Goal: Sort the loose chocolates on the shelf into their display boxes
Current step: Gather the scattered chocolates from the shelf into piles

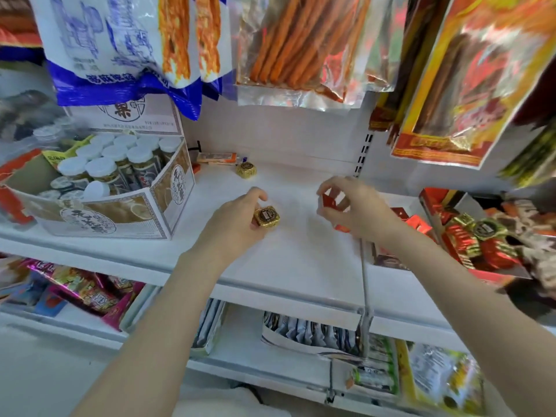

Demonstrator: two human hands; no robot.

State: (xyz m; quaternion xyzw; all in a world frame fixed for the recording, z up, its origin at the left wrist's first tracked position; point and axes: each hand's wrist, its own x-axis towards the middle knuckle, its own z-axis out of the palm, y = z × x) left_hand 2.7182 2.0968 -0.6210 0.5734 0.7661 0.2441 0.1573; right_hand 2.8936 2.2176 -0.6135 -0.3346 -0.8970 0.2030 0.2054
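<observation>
My left hand [237, 218] grips a gold-wrapped square chocolate [267, 217] just above the white shelf [301, 260]. My right hand [352, 206] pinches a red-wrapped chocolate [331, 201] between thumb and fingers, a little to the right. A second gold chocolate [246, 169] lies loose near the back of the shelf. Beside my right wrist, red chocolates [416, 222] lie on the shelf. At the far right a display box [433, 203] holds red and gold wrapped chocolates [481, 236].
A cardboard display box of white-capped jars [114, 188] stands at the left. An orange packet [216, 158] lies at the back wall. Hanging snack bags [301, 46] crowd the space above. A wire divider [364, 275] runs along the shelf under my right arm.
</observation>
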